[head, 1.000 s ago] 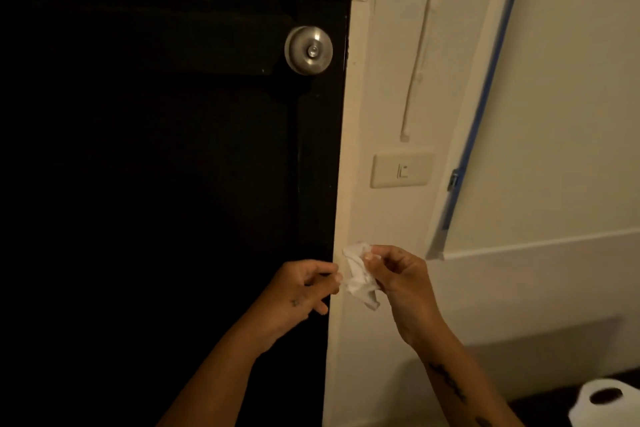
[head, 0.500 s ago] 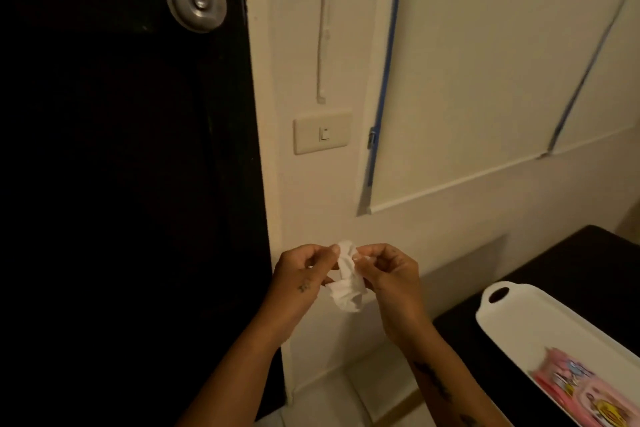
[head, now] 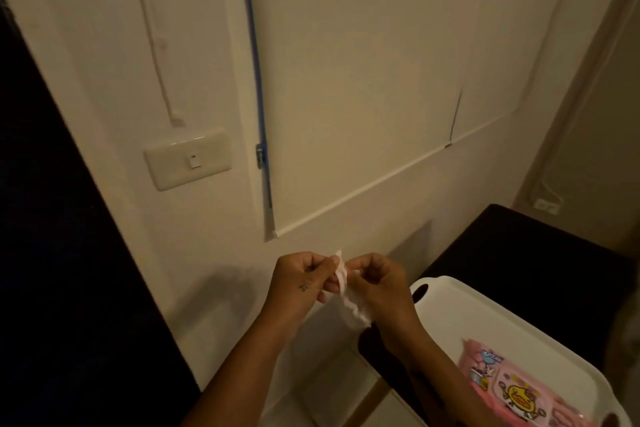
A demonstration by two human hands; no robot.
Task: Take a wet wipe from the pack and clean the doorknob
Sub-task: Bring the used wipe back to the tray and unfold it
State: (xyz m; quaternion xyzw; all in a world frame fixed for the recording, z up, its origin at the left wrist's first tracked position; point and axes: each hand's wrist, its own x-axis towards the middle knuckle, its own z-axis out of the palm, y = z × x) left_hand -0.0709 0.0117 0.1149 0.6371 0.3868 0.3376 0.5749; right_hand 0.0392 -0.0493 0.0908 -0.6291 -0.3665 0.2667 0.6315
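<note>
We see 2 hands meeting low in the middle of the view, in front of a pale wall (head: 346,80). The left hand (head: 301,284) has its fingers curled in and pinches the upper part of the wet wipe (head: 349,302) between thumb and fingertips. The right hand (head: 381,288), just beside it, is curled the same way and pinches the same wipe from the other side; neither hand holds anything else. The wipe is white and crumpled into a narrow, twisted strip: its top pokes up between the knuckles and the rest hangs down along the inside of the right wrist. It is in the air, touching only the hands.

To the right and nearer to us, a white tray (head: 502,326) with a slot handle at its far left end sits on a dark counter (head: 519,253). The right forearm crosses in front of the tray's left edge. The pack (head: 502,381) lies in the tray's near end: pink, with a yellow duck printed on top. It is well apart from the wipe. Whether its flap is open we cannot tell.

A dark door (head: 52,253) fills the left edge. On the wall between it and a blue strip (head: 258,97) running downward sits 1 cream light switch (head: 188,159), with a painted-over cable (head: 156,45) coming down to it from above. Far right, low on the wall beyond the counter, is a small white socket (head: 547,205). Pale floor (head: 329,392) shows beneath the forearms.
</note>
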